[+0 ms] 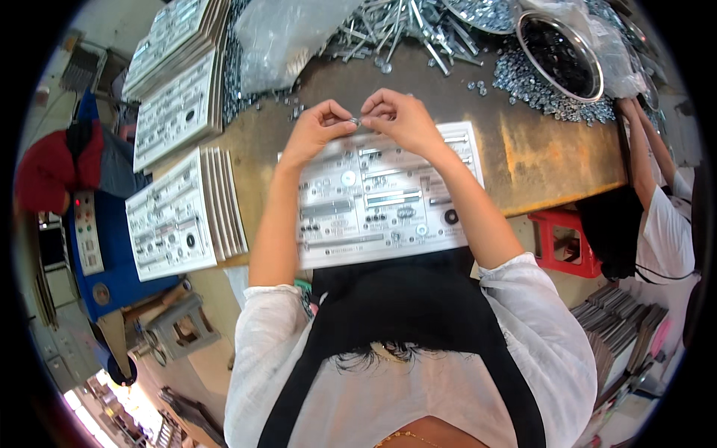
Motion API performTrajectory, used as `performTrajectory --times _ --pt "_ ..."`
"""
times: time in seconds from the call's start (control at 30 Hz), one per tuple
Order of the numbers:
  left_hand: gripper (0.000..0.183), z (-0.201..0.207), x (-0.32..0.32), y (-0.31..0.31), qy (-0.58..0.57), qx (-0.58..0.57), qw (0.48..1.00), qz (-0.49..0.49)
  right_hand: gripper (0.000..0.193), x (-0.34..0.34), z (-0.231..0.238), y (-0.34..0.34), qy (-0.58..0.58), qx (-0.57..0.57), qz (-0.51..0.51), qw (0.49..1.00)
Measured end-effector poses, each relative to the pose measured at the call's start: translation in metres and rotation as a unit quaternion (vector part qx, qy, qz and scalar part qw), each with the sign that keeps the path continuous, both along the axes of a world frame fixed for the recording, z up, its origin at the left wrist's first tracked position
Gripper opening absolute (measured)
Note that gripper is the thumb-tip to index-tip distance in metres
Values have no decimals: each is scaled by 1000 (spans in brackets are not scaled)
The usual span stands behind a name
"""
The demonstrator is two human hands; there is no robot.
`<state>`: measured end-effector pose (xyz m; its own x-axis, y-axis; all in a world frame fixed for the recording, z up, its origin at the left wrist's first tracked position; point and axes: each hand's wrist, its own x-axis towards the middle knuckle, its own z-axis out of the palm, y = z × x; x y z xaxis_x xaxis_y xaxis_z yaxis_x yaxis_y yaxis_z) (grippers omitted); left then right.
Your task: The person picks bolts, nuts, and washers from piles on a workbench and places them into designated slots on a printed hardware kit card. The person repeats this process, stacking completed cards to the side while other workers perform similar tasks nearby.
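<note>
A white printed card lies in front of me, with metal rods, washers and small fasteners laid out in its boxed sections. Above its far edge my left hand and my right hand meet with pinched fingers. Between the fingertips shows a small shiny metal piece, too small to name exactly; both hands appear to grip it. Beyond them on the worktable lies a heap of long bolts. A few loose small metal parts lie just past my left hand.
Stacks of similar filled cards stand at the left. Clear plastic bags lie at the back. A metal bowl of black parts rests on heaped small fasteners. Another person's arms reach in at the right, above a red stool.
</note>
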<state>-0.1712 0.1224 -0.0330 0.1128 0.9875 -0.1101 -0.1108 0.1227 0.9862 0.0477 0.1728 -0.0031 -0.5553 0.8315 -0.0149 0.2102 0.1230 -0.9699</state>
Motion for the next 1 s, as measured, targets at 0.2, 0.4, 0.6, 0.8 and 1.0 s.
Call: performTrajectory --times 0.2,0.4,0.6,0.8,1.0 --pt "19 34 4 -128 274 -98 947 -133 18 34 6 -55 57 -87 69 992" --pt "18 14 20 -170 409 -12 911 -56 18 36 -17 -63 51 -123 -11 991" --pt "24 2 24 -180 444 54 893 -43 17 35 -13 -67 46 -117 7 992" --pt "26 5 28 -184 518 134 844 -21 17 65 -27 -56 30 -124 -46 991" --pt "23 2 25 -187 553 156 818 -13 19 80 -31 -45 38 -120 -75 989"
